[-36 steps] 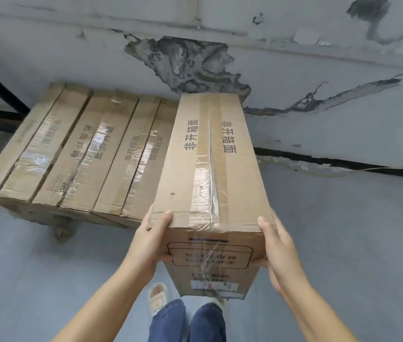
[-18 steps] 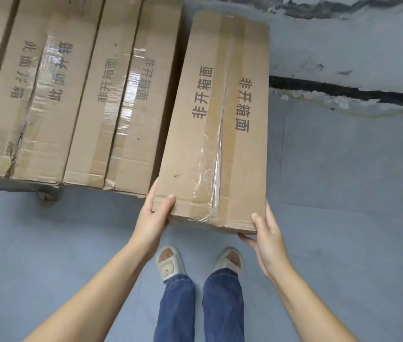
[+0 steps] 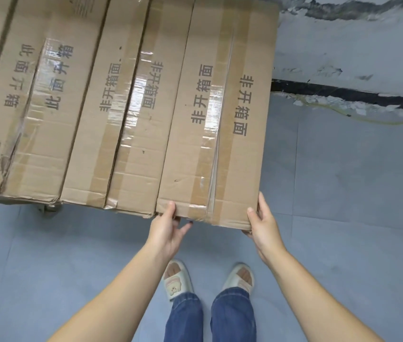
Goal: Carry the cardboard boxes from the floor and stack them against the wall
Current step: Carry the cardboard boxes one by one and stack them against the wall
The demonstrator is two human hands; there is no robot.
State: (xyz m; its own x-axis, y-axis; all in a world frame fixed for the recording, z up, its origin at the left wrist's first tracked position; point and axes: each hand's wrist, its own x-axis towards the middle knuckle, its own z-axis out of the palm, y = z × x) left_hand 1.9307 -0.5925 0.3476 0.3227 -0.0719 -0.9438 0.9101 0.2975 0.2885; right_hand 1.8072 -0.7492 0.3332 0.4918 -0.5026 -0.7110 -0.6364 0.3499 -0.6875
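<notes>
Against the peeling wall (image 3: 343, 45), at the right end of the row, lies the cardboard box (image 3: 220, 119), flush beside its taped neighbours (image 3: 84, 114). Its near end is held at both corners: the left hand (image 3: 168, 228) has its thumb on top and fingers loosening below, while the right hand (image 3: 262, 223) clasps the other corner. Placement looks nearly finished; letting go remains. Whether more boxes wait on the floor (image 3: 343, 193) cannot be told.

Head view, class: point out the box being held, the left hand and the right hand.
Held box (image 3: 220, 134): head view, taped top face.
Left hand (image 3: 167, 229): head view, back of hand.
Right hand (image 3: 264, 228): head view, back of hand.
</notes>
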